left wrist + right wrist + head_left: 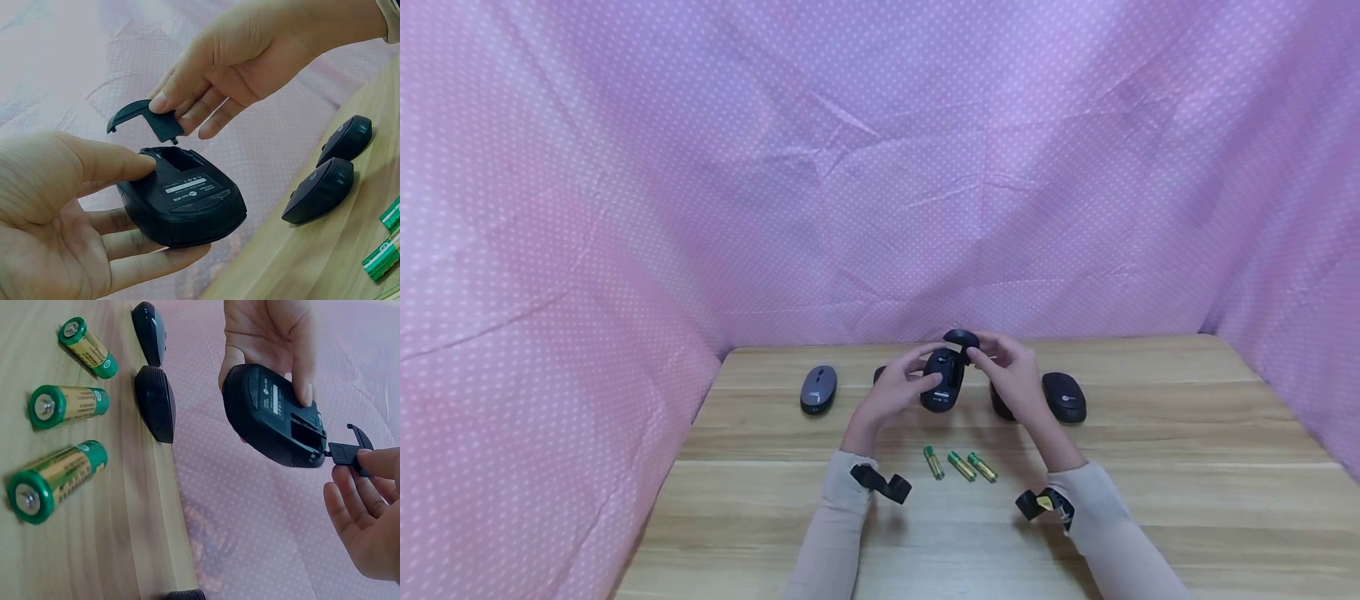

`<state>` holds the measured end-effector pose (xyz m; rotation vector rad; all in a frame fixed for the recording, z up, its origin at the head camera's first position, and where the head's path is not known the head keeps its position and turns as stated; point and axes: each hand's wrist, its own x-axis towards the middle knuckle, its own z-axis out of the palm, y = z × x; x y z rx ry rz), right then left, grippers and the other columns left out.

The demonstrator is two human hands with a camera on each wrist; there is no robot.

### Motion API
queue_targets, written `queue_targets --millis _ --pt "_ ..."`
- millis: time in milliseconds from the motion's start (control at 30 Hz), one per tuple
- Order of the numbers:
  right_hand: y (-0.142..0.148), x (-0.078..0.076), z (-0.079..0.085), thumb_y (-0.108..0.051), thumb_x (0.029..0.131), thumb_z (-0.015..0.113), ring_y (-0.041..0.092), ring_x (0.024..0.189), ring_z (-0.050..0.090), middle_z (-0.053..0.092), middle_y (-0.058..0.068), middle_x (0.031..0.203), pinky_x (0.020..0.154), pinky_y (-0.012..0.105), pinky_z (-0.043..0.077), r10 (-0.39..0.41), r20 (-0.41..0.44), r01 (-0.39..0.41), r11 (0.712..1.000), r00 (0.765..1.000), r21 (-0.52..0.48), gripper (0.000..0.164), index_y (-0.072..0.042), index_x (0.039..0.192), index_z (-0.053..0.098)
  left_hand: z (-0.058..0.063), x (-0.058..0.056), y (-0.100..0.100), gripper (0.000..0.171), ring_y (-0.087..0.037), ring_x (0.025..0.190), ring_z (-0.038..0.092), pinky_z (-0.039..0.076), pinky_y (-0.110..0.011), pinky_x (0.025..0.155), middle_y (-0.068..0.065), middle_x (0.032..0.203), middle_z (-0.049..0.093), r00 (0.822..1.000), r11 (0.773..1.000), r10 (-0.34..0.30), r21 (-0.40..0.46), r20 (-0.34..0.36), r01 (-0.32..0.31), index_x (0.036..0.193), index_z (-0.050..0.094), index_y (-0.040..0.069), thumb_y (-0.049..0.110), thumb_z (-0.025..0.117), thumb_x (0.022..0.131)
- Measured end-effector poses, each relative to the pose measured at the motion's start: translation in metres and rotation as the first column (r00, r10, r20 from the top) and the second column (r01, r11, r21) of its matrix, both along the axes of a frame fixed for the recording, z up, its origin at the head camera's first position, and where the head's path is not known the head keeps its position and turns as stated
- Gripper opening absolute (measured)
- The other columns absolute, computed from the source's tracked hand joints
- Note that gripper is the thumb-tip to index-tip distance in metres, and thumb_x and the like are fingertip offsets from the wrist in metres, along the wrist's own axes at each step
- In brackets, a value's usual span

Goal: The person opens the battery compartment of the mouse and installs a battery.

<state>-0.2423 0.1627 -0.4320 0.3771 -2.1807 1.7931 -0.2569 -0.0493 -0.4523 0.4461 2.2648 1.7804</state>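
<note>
Mouse (265, 419) held underside-out above the tabletop (760, 500), toward its far edge, clamped between thumb and fingers of the left hand (895, 390). The right hand (1012, 371) pinches the cover (344, 454) just off the bay (305, 435), roughly along the mouse's long axis; the left hand is nearer the bay.

Black mouse (184, 199), tilted, underside slot (179, 160) uncovered, black cover (164, 127) just beside.
</note>
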Motion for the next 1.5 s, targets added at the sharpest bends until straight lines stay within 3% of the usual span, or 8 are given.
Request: queue_targets --millis 100,200,433,600,767,1000,1500 --pt "0.004 -0.009 -0.011 -0.006 0.096 0.070 0.001 0.078 0.066 0.072 0.030 0.105 0.072 0.013 0.056 -0.007 0.004 0.007 1.000 1.000 -0.008 0.028 0.008 0.120 0.068 0.002 0.000 -0.004 0.048 -0.035 0.125 0.062 0.060 -0.044 0.089 -0.014 0.146 0.056 0.999 1.000 0.030 0.007 -0.018 -0.030 0.145 0.055 0.033 0.019 0.065 0.100" --pt "0.008 -0.011 -0.010 -0.011 0.096 0.071 -0.001 0.079 0.067 0.072 0.028 0.104 0.072 0.014 0.057 -0.003 0.000 0.003 1.000 1.000 -0.006 0.029 0.006 0.120 0.069 0.005 -0.001 -0.009 0.049 -0.033 0.122 0.064 0.058 -0.036 0.083 -0.012 0.145 0.058 0.997 0.997 0.078 0.012 -0.028 -0.078 0.146 0.055 0.033 0.020 0.065 0.100" --pt "0.019 -0.012 -0.011 -0.015 0.096 0.072 -0.002 0.081 0.066 0.074 0.024 0.101 0.075 0.014 0.056 0.008 0.010 -0.009 0.998 1.000 0.059 0.032 0.002 0.123 0.069 0.012 0.000 -0.020 0.052 -0.037 0.124 0.064 0.061 -0.041 0.087 -0.017 0.146 0.056 0.989 0.987 0.149 0.056 -0.001 -0.149 0.149 0.052 0.031 0.017 0.064 0.100" --pt "0.020 -0.013 -0.021 -0.010 0.094 0.073 0.000 0.081 0.066 0.075 0.022 0.098 0.074 0.014 0.054 0.090 0.045 -0.095 0.983 0.995 0.155 0.032 0.002 0.123 0.069 0.012 -0.001 -0.024 0.051 -0.036 0.123 0.064 0.061 -0.043 0.090 -0.016 0.147 0.056 0.986 0.984 0.164 0.070 0.004 -0.164 0.147 0.053 0.034 0.018 0.063 0.101" --pt "0.018 -0.014 -0.035 -0.004 0.092 0.074 0.006 0.077 0.068 0.075 0.018 0.091 0.069 0.018 0.055 0.172 0.066 -0.183 0.951 0.983 0.250 0.030 0.003 0.121 0.070 0.013 -0.002 -0.025 0.051 -0.037 0.121 0.066 0.062 -0.041 0.088 -0.017 0.146 0.056 0.989 0.985 0.151 0.082 -0.007 -0.150 0.148 0.052 0.032 0.016 0.063 0.101" --pt "0.016 -0.013 -0.049 -0.003 0.090 0.075 0.009 0.077 0.066 0.075 0.009 0.086 0.070 0.020 0.056 0.249 0.119 -0.275 0.880 0.961 0.387 0.024 0.001 0.114 0.072 0.015 -0.001 -0.026 0.051 -0.038 0.122 0.065 0.062 -0.043 0.088 -0.018 0.146 0.056 0.988 0.986 0.153 0.075 -0.032 -0.150 0.149 0.052 0.030 0.015 0.063 0.101" --pt "0.017 -0.004 -0.060 -0.006 0.091 0.075 0.009 0.077 0.061 0.071 -0.001 0.085 0.068 0.021 0.053 0.327 0.232 -0.401 0.762 0.916 0.509 0.021 -0.006 0.112 0.073 0.011 -0.002 -0.024 0.052 -0.037 0.119 0.067 0.063 -0.041 0.086 -0.020 0.144 0.057 0.992 0.990 0.120 0.081 -0.031 -0.118 0.149 0.051 0.028 0.016 0.063 0.101"
